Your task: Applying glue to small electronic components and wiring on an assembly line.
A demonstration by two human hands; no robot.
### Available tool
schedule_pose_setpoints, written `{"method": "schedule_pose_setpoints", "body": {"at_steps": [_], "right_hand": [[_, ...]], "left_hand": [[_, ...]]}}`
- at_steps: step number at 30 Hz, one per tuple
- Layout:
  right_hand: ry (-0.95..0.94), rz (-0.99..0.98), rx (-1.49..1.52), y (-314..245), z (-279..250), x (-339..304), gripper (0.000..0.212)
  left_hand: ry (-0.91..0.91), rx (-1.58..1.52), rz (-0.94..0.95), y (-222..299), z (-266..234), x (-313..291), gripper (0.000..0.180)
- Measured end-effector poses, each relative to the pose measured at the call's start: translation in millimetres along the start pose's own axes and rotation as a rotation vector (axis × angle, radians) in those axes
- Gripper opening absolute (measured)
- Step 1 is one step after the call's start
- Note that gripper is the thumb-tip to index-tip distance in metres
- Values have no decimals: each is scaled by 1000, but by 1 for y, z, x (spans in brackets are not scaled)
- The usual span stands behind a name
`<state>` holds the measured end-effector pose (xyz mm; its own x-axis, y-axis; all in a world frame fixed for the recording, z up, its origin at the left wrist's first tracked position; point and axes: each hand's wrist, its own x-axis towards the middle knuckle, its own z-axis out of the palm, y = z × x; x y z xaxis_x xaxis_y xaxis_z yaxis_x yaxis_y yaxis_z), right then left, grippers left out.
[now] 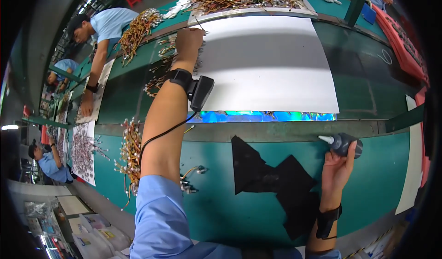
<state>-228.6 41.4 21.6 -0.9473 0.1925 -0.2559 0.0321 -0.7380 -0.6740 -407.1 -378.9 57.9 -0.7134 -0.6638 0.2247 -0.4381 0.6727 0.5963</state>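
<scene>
My left hand (189, 43) is closed at the far left corner of a large white sheet (262, 66). A thin wire (199, 24) sticks out past its fingers; the rest of its grip is hidden. Beside it, several wire leads with metal ends (159, 82) stick out along the sheet's left edge. Under the sheet's near edge shows a shiny blue strip (258, 117). At the right, my right hand (338, 169) is wrapped round a dark squeeze bottle (346, 145) with a white nozzle, tilted to the left above the green table.
Black cloth pieces (267, 176) lie on the green table (221, 213). A bunch of wire leads (131, 153) is left of my left arm. Beyond the sheet, a tray (248, 14) holds a heap of wires. At the left a co-worker (108, 24) reaches over a board.
</scene>
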Motion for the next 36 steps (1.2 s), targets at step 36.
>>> {"method": "schedule_pose_setpoints", "body": {"at_steps": [36], "right_hand": [[34, 29, -40, 1, 3, 4, 28]], "left_hand": [[242, 196, -138, 22, 65, 23, 21]]}}
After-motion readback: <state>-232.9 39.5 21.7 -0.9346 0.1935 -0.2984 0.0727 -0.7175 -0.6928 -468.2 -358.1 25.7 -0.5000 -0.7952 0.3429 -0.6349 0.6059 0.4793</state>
